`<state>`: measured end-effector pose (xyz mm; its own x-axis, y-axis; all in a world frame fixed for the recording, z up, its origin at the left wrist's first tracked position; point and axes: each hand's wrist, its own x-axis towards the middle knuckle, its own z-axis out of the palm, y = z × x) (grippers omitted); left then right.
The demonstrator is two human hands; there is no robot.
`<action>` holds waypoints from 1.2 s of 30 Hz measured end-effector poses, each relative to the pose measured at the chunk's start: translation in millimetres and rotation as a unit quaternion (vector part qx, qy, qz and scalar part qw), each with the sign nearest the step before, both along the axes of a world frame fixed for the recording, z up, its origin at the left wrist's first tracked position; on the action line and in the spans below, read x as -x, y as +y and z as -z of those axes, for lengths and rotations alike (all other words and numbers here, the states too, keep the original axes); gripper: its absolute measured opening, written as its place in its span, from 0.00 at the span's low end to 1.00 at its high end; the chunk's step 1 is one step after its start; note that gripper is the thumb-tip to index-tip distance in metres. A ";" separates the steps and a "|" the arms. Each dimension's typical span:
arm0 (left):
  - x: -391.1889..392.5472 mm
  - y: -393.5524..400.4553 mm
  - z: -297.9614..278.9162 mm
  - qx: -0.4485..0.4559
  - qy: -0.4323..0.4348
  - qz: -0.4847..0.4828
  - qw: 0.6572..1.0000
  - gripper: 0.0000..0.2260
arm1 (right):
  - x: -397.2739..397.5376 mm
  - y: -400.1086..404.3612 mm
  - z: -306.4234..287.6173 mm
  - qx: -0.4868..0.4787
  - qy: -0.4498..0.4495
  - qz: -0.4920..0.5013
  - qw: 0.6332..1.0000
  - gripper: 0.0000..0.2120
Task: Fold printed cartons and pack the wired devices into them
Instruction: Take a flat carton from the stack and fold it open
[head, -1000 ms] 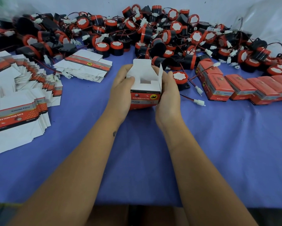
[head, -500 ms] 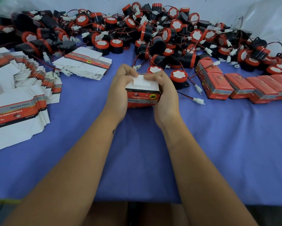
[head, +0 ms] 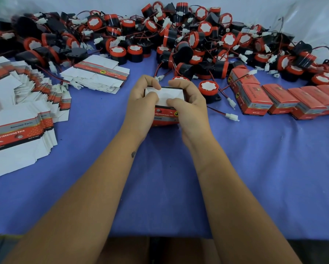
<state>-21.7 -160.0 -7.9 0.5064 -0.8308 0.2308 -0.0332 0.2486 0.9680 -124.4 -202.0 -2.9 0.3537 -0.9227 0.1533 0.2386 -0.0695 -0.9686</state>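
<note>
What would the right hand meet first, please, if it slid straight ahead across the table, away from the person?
Probably the red-capped device just beyond the right hand, which grips the carton; depth is hard to judge, and the big pile lies further back.

1. You have a single head-worn wide-angle view, looking forward and down over your forearms onto the blue-covered table (head: 255,178).
2. It sits close; the far wall (head: 102,4) bounds the frame's top.

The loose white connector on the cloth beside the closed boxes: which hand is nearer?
Right. The right hand sits just beside the white connector; the left hand holds the carton's far side.
</note>
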 end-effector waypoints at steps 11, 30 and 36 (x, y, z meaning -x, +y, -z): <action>-6.5 -0.7 3.9 0.002 0.026 0.043 0.999 0.13 | -1.2 -2.4 1.2 -0.037 -0.003 0.005 0.999 0.11; -2.7 2.7 2.8 0.010 -0.076 0.031 0.997 0.24 | 6.7 0.3 -4.4 0.021 -0.120 0.005 0.993 0.14; -4.9 -2.9 4.1 -0.069 -0.155 -0.023 0.985 0.29 | 6.1 2.4 -3.4 0.056 -0.078 0.033 0.995 0.20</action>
<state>-16.8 -162.8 -12.0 0.4680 -0.8424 0.2671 -0.3409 0.1068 0.9340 -130.5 -199.6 0.5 0.2569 -0.9169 0.3055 0.3774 -0.1959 -0.9051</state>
